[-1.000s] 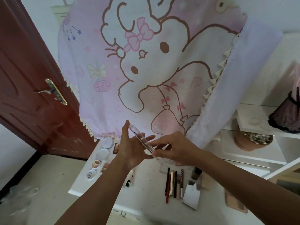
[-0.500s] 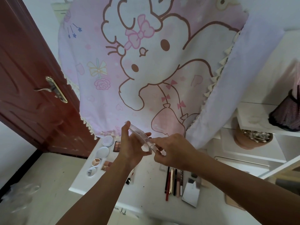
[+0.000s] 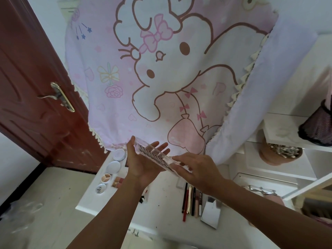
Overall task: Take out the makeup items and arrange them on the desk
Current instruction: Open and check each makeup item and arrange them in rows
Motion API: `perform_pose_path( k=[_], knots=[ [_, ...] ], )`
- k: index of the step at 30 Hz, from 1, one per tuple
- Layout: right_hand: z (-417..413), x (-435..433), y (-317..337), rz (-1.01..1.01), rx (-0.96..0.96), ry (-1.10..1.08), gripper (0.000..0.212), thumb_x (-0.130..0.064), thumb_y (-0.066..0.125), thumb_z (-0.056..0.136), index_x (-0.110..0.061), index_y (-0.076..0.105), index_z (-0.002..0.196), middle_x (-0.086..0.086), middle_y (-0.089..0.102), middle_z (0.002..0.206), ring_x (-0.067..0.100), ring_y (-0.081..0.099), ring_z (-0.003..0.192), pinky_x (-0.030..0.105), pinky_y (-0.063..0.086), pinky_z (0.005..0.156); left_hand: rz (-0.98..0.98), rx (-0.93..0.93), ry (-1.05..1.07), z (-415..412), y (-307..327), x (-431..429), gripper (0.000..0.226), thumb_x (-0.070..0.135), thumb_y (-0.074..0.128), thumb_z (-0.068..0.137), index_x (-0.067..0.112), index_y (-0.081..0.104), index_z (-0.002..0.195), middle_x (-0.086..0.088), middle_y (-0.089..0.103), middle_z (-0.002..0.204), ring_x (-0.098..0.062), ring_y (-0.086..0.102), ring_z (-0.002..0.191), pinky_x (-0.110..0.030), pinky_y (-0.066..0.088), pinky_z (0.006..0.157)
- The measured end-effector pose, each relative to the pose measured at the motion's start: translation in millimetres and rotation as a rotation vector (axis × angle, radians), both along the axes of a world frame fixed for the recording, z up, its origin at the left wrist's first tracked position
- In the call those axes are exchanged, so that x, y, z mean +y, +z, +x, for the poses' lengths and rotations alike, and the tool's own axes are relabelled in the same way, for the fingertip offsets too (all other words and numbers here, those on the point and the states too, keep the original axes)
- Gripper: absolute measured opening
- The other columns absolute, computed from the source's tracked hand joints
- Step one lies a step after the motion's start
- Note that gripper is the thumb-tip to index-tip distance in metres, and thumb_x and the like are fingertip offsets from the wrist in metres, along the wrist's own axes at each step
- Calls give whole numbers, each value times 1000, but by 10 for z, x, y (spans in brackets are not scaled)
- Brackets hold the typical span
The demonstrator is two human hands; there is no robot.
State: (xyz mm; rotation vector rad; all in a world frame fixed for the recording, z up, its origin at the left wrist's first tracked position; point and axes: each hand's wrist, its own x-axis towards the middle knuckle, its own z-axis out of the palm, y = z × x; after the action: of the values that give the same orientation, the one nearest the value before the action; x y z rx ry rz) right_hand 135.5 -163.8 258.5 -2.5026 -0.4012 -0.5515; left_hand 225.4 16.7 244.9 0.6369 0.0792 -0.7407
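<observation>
Left hand [image 3: 143,168], fingers straight and spread, cradles a clear lash case [image 3: 152,153] on its palm. Right hand [image 3: 199,169] pinches the case's near end. The case is tilted above the table [image 3: 161,209], not touching it. Laid out on the table are round compacts [image 3: 113,167] along its left edge and a row of pencils [image 3: 191,200] toward its front. The task looks well advanced, with this case not yet set down.

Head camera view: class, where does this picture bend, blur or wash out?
Head view: wide-angle bending leans the door and cartoon-print cloth inward; head view: crumpled clear plastic at lower left is smeared; head view: the clear case shows pale glare along its edge, its dark rows sharp; head view: soft light, no hard shadows on the desk.
</observation>
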Motion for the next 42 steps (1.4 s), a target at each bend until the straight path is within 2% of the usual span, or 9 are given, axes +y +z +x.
perform_pose_path(
  k=[3, 10, 16, 21, 23, 26, 31, 36, 42],
  knots=[
    [-31, 1, -99, -15, -13, -23, 44, -49, 43, 99, -20, 68, 120, 1, 74, 107, 12, 71, 70, 25, 58, 55, -46, -27, 6, 4, -25, 41, 69, 73, 33, 82, 14, 55, 109, -15, 51, 123, -32, 47, 113, -53, 34, 102],
    [-9, -130, -184, -30, -120, -16, 29, -26, 56, 94, -9, 71, 111, 6, 73, 108, 17, 72, 82, 26, 61, 68, 117, -105, 68, 32, -64, 73, 62, 60, 30, 96, 7, 63, 97, -18, 62, 98, -33, 61, 89, -43, 51, 85],
    [51, -229, -179, -2, -202, -21, 33, -29, 55, 94, -5, 73, 107, 8, 74, 104, 16, 73, 86, 25, 60, 74, 243, -122, 98, 80, -98, 188, 59, 57, 42, 94, 7, 56, 122, -18, 60, 115, -29, 58, 106, -42, 43, 100],
    [195, -315, -39, 17, -249, -57, 32, -33, 56, 94, -8, 74, 102, 5, 75, 95, 13, 71, 77, 25, 59, 66, 267, -87, 12, 57, -109, 218, 50, 52, 41, 95, 9, 59, 113, -14, 66, 102, -25, 65, 88, -35, 57, 66],
    [287, -355, 48, 102, -198, -87, 34, -36, 55, 94, -9, 74, 101, 2, 75, 92, 8, 67, 74, 23, 56, 68, 255, -53, -29, 37, -112, 222, 47, 45, 39, 98, 7, 59, 118, -15, 67, 106, -26, 67, 90, -37, 57, 66],
    [427, -405, 175, 314, -48, -172, 23, -33, 63, 93, -14, 75, 97, -11, 71, 82, -2, 61, 66, 10, 48, 67, 273, -16, -76, 29, -142, 239, 51, 39, 44, 97, 3, 51, 133, -18, 62, 121, -29, 62, 108, -40, 55, 82],
    [621, -480, 237, 809, 387, -257, 8, -19, 66, 93, -13, 71, 89, 2, 74, 79, 11, 57, 61, 25, 49, 53, 365, -1, -141, -4, -232, 297, 55, 40, 50, 93, 1, 54, 131, -21, 62, 122, -33, 63, 108, -42, 55, 80],
    [522, -495, -15, 973, 677, -350, 25, -30, 57, 98, -9, 71, 97, 4, 76, 90, 14, 64, 74, 27, 51, 61, 371, 78, -201, -87, -393, 391, 49, 38, 47, 96, 2, 60, 125, -22, 64, 119, -35, 63, 108, -48, 52, 89],
    [406, -482, -522, 1126, 663, -565, 23, -19, 62, 95, 2, 70, 102, 15, 75, 87, 24, 71, 72, 41, 58, 74, 478, 257, -143, -215, -773, 360, 33, 22, 47, 100, -3, 61, 117, -19, 69, 99, -32, 67, 90, -45, 56, 75]
  ],
)
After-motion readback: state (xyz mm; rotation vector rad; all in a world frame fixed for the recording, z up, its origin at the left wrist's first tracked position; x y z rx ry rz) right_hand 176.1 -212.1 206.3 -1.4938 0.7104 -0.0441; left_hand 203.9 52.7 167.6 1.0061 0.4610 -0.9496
